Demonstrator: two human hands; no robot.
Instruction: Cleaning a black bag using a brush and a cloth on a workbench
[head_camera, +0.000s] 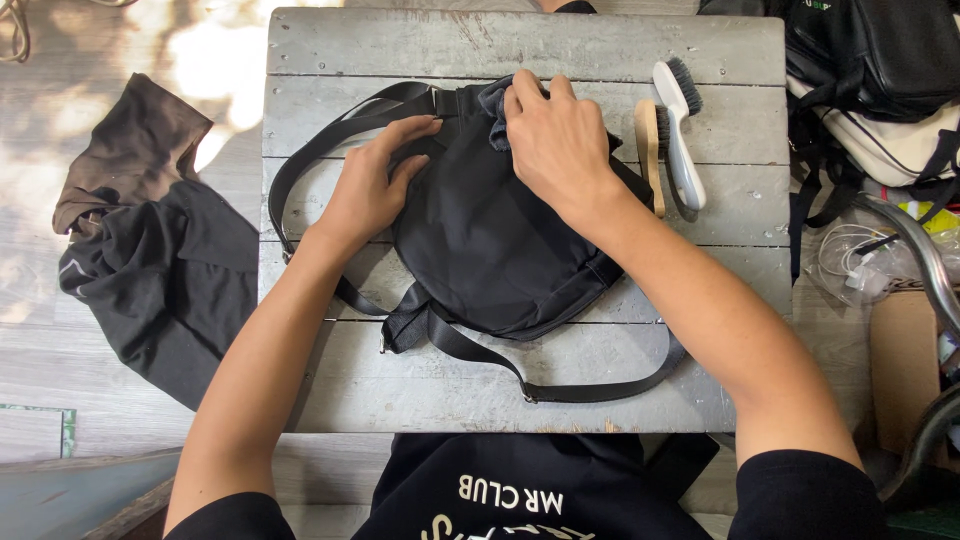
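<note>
Head view: left hand (368, 190) flat, open, on black fabric sling bag (490, 250); right hand (556, 140) grip closed, pinching grey cloth (495, 115) against it.

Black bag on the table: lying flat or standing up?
Flat. The bag lies on its side on the table, strap spread around it; both hands press down on it.

Even daylight, sharp across most of what we see

We see soft, bright daylight on the grey wooden table (420, 45), with dappled sun patches blown out to near white on the floor (215, 65) at the upper left. Our forearms cast only faint, soft shadows on the planks. The black bag (490, 250) holds little detail in its dark fabric. Focus is crisp throughout; straight edges bow slightly toward the corners.
</note>
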